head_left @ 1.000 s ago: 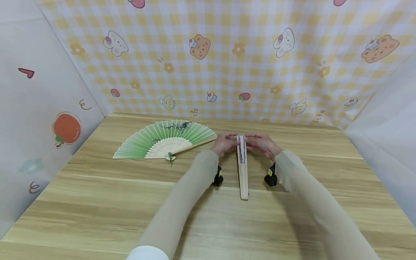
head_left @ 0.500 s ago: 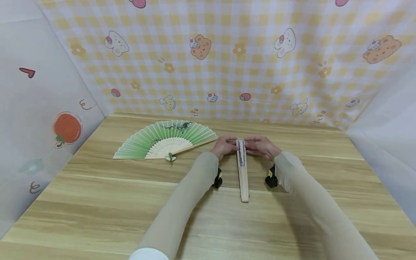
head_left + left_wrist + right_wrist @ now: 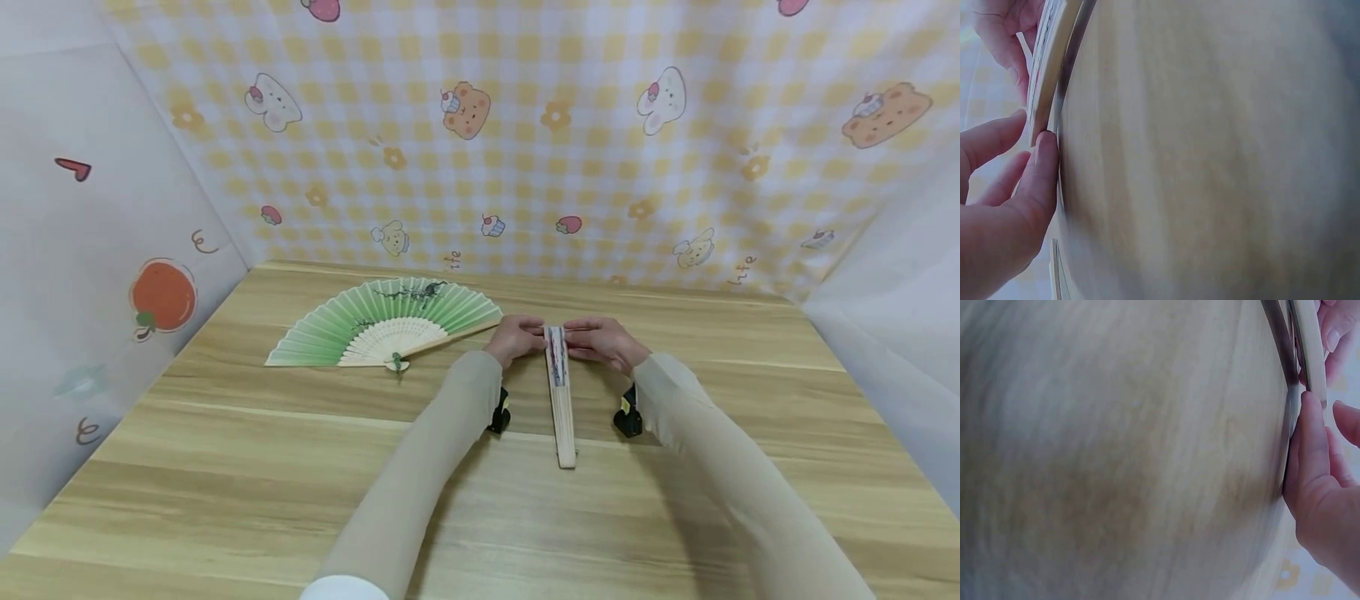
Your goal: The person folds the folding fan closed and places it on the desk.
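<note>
A closed folding fan [image 3: 562, 425], with pale wooden ribs and a printed leaf, lies lengthwise on the wooden table [image 3: 315, 475] in the head view. My left hand [image 3: 517, 340] holds its far end from the left; my right hand [image 3: 606, 342] holds the same end from the right. In the left wrist view, the thumb [image 3: 1046, 150] touches the fan's end, with a forefinger close to its other side. From the right wrist, one fingertip [image 3: 1312, 403] lies against the fan's end and another digit stands slightly apart. The far fingers are partly hidden.
A spread green folding fan [image 3: 386, 321] with a dark branch print and a green tassel lies at the back left, just beside my left hand. A yellow checked cloth [image 3: 510, 175] hangs behind the table. White sheets [image 3: 97, 292] border both sides.
Both hands and the closed fan have shifted slightly toward me as the fan's far end came down. During the last half second they barely move. The green fan stays put.
</note>
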